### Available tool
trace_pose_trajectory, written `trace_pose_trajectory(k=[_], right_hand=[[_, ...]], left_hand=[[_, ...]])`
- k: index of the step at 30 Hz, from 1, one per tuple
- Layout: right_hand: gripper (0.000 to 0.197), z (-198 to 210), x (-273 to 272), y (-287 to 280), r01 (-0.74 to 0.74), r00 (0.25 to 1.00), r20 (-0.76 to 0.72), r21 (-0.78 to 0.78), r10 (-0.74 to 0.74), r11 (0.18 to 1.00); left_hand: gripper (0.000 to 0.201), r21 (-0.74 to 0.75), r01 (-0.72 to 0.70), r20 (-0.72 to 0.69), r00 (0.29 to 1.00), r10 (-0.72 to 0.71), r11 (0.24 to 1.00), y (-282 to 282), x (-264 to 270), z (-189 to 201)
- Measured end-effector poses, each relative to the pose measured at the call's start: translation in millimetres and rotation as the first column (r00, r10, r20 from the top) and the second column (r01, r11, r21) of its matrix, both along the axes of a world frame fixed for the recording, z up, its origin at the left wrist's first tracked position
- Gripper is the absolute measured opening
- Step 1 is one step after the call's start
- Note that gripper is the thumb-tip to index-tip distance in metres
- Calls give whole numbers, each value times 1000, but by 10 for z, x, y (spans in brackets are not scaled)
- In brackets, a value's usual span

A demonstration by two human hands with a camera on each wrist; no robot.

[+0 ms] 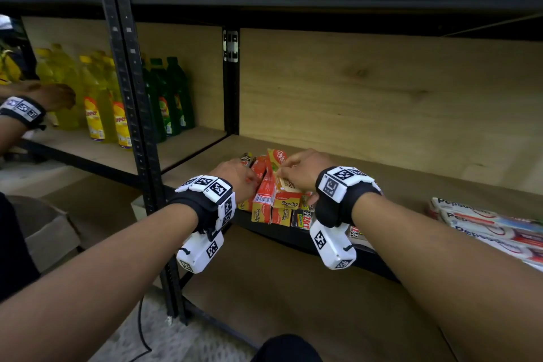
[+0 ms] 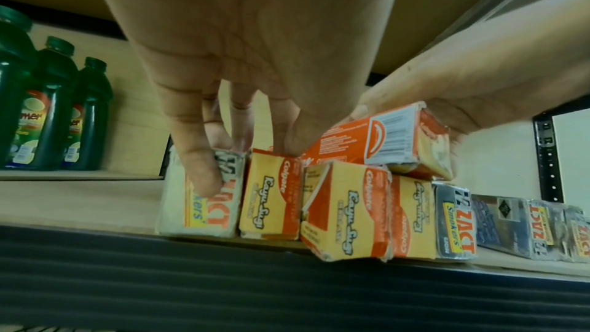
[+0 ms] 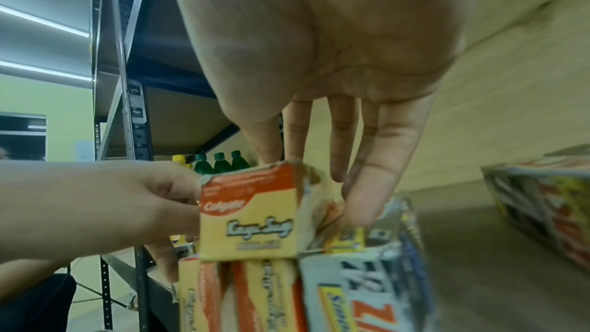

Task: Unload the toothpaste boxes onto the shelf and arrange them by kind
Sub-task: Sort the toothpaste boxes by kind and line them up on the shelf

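At the centre of the head view, the wooden shelf holds a cluster of toothpaste boxes: orange-and-yellow Colgate boxes flanked by silvery Zact boxes, with Pepsodent boxes lying flat at the far right edge. In the left bay stand yellow bottles and green bottles. The right hand grips one Colgate box lying on top of the row, thumb and fingers curled round it. The left hand reaches down with fairly straight fingers, fingertips touching the leftmost Zact box and the Colgate box beside it.
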State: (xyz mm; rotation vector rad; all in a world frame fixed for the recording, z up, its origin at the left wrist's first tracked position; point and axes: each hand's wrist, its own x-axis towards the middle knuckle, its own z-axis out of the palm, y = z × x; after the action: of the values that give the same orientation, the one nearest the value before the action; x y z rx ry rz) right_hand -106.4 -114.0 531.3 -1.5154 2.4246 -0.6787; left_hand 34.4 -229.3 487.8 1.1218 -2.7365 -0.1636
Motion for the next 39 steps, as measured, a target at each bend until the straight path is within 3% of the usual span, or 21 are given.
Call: trace_pose_trajectory(k=[6,11,17,23,26,30,35,39], right_hand=[[27,155,-375,359,96,989,-113,27,-92,995],[34,266,-729,733,207,942,-308,221,-133,953],[36,145,-973,1094,267,942,-286,315,-177,911],[43,-17,-983,1228,195,978,-135,332,-158,923],[54,-93,-1009,1210,182,983,-93,322,-160,929],[49,-132,-1049,1213,180,983,-76,289,-165,940],[50,-121,-1100,1224,186,981,-2,296,-194,937],[57,-116,-1117,1180,168,985,-14,304,-171,938]], left_hand=[[22,18,-81,-151,985,83,997,62,-130,145],[23,-84,130,-276,950,-148,988,391,-404,360],[31,-71,456,-4,889,-457,887,800,-935,427],[48,-12,603,261,772,-580,797,1028,-1399,315],[50,19,578,296,776,-557,816,939,-1617,218],[40,73,545,271,795,-543,835,897,-1788,204],[67,67,561,253,791,-558,825,802,-1799,222],[65,45,550,262,799,-541,834,852,-1713,239]])
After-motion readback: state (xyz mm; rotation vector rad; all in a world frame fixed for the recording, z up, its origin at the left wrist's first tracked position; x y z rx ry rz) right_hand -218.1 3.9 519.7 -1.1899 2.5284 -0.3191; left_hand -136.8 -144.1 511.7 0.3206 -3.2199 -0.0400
